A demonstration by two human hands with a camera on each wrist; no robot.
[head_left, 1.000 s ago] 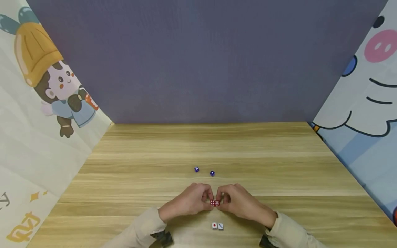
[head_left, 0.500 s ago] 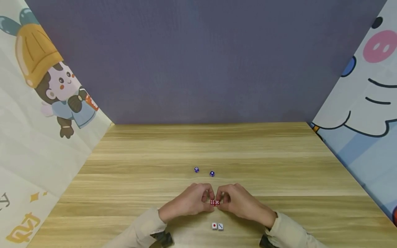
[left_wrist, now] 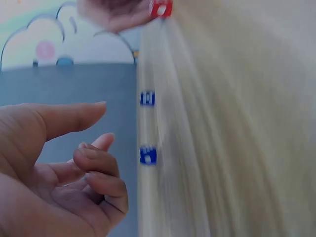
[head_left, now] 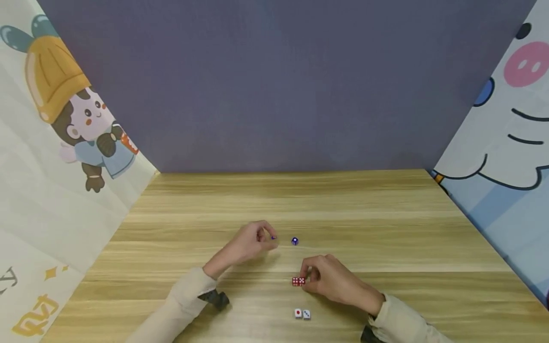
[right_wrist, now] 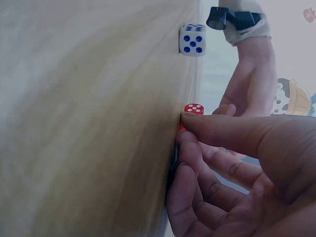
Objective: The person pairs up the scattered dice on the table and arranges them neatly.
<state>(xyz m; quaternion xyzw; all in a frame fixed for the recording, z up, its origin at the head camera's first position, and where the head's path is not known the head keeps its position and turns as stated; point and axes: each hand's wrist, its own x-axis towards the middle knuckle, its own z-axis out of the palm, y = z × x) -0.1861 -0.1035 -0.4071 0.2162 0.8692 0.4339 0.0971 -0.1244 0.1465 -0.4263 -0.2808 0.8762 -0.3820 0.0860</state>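
In the head view, two red dice (head_left: 298, 281) sit side by side on the wooden table. My right hand (head_left: 332, 281) pinches the right-hand one between thumb and finger. The right wrist view shows a red die (right_wrist: 194, 108) at those fingertips. My left hand (head_left: 246, 243) reaches to the left blue die (head_left: 273, 237), which its fingers partly cover. Thumb and forefinger stand apart there, and in the left wrist view they show a gap from the blue die (left_wrist: 148, 155). A second blue die (head_left: 295, 241) lies a little to the right.
Two white dice, one with a red dot (head_left: 298, 313) and one with blue dots (head_left: 306, 314), lie nearest the person. The wooden table (head_left: 364, 205) ends at a dark grey wall (head_left: 283, 95). Printed cartoon panels flank it left and right.
My left hand has let go of the red dice and moved forward and left to the left blue die. My right hand stays at the red dice.
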